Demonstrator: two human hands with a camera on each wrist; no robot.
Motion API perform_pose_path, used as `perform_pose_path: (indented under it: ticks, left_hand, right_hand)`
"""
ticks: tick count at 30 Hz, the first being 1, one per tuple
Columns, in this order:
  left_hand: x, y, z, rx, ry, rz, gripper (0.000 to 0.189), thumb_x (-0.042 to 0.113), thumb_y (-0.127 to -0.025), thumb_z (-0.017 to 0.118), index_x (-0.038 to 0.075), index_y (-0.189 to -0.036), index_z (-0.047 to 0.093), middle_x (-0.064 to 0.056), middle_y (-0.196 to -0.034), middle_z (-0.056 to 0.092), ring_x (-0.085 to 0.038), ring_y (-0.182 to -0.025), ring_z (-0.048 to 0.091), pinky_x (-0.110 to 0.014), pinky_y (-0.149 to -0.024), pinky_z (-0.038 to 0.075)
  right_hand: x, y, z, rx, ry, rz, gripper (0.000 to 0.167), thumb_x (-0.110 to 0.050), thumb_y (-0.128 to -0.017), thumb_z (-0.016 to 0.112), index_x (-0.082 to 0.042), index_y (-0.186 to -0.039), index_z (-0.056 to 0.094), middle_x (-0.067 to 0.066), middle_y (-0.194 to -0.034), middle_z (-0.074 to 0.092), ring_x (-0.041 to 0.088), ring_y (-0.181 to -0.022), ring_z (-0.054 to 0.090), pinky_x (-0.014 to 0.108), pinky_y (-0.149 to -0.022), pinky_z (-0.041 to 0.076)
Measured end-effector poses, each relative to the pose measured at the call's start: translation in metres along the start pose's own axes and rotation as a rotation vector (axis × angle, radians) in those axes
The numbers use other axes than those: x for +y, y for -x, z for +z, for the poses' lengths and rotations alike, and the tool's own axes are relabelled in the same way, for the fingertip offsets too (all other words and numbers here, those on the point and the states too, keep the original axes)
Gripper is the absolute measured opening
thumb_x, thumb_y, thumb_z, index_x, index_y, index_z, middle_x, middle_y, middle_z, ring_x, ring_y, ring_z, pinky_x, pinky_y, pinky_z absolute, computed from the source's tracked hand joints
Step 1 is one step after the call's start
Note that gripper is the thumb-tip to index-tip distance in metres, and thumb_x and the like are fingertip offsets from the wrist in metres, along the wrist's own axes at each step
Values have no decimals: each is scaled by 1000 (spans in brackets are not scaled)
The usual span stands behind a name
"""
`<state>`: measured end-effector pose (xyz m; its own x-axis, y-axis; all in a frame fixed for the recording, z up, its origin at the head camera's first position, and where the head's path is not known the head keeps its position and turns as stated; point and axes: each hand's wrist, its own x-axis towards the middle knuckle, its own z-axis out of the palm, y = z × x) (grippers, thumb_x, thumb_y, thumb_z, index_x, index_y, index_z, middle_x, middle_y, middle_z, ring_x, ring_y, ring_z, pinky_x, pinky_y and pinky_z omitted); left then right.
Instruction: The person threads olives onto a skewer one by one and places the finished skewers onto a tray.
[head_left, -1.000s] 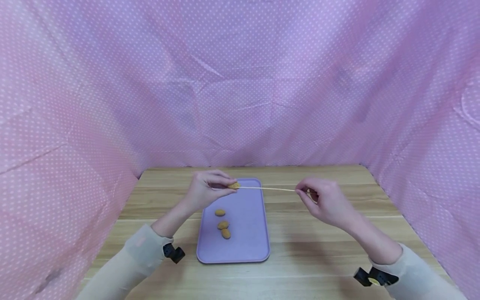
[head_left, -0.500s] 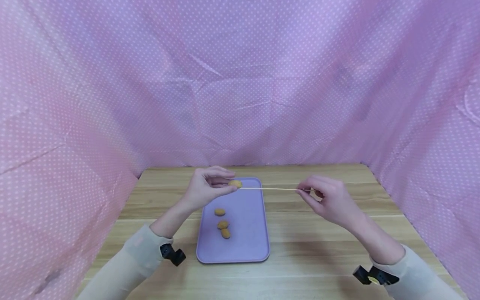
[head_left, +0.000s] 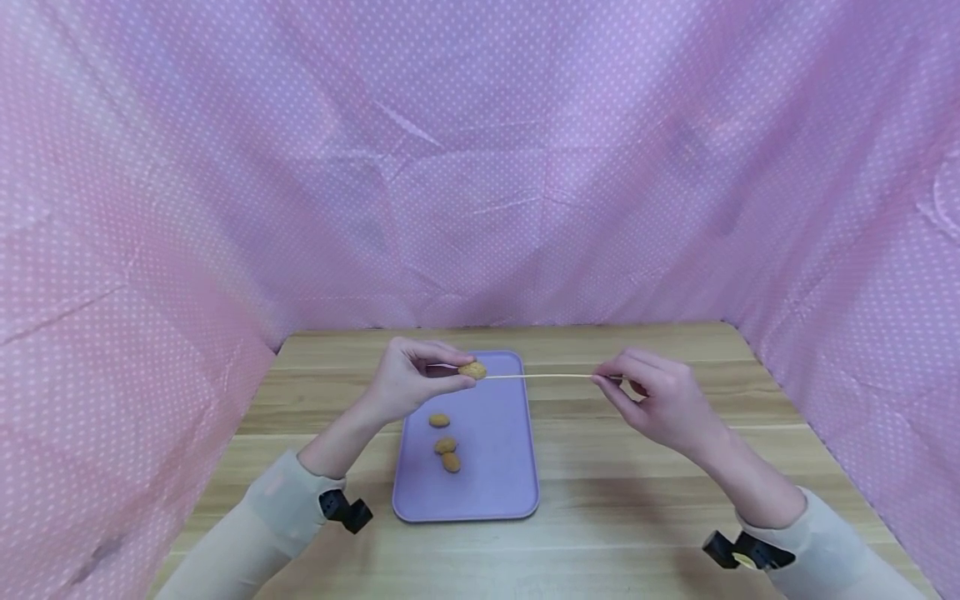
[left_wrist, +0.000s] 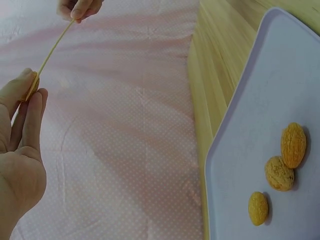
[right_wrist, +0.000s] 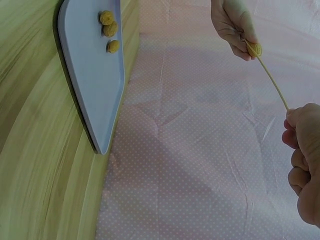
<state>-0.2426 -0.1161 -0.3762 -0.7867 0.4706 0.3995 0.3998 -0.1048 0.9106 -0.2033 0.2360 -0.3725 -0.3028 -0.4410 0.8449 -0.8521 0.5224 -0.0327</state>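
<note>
Below frame centre, I have the left hand (head_left: 405,385) pinching the brown oval piece (head_left: 473,370); rightward, the right hand (head_left: 666,402) pinches the thin strand (head_left: 540,376). I should hold both steady, strand straight.

4 nut-like pieces (head_left: 472,370): 1 in left hand (head_left: 401,387), 3 below that grip. 1 purple tray (head_left: 491,479), 1 yellow strand (head_left: 538,376), 2 hands (head_left: 663,404), 2 wrist cams (head_left: 358,516).

Pink fabric (head_left: 480,183) with white dots hangs, creased, behind the worktop (head_left: 585,546) and along its left and right sides; the worktop's pale wood grain runs crosswise, with soft shadows on its surface.
</note>
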Motion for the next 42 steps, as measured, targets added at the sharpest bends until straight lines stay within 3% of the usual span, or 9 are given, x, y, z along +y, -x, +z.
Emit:
perform_pose_path:
  ticks: [17, 24, 28, 35, 42]
  left_hand:
    - [1, 1, 8, 12, 44, -16, 35, -8, -83, 86, -25, -108, 68, 8, -102, 82, -10, -92, 80, -30, -83, 69]
    - [-2, -1, 9, -6, 55, 0, 31, -14, -81, 84, -24, -106, 69, 7, -102, 82, -10, -92, 80, -32, -84, 69]
    - [-3, -2, 9, -17, -4, 9, 27, -16, -78, 85, -20, -102, 73, 5, -101, 82, -10, -91, 80, -34, -83, 69]
    - [4, -5, 10, -63, -167, 21, 20, -12, -77, 88, -9, -95, 79, -23, -101, 80, -8, -89, 79, -35, -82, 70]
    - [9, -9, 11, -123, -274, 50, 18, -7, -79, 90, -1, -93, 81, -18, -100, 81, -13, -92, 80, -33, -81, 70]
  right_hand:
    - [-8, -6, 0, 12, 26, -4, 37, -35, -110, 61, -12, -85, 76, -6, -74, 68, -2, -59, 44, 11, -47, 36]
    - [-11, -6, -1, -3, 35, 6, 36, -34, -110, 61, -12, -87, 77, -5, -76, 70, 0, -60, 49, 11, -48, 38]
    - [-13, -4, -2, -38, 34, 35, 35, -34, -110, 61, -12, -88, 77, -4, -77, 71, 1, -62, 53, 12, -49, 40]
    - [-14, -3, 0, -61, 29, 35, 35, -33, -110, 60, -11, -88, 76, -4, -77, 71, 4, -63, 57, 13, -50, 43]
    - [-13, 0, 4, -83, 31, 24, 37, -33, -111, 58, -10, -88, 76, -4, -76, 70, 5, -65, 64, 17, -53, 52]
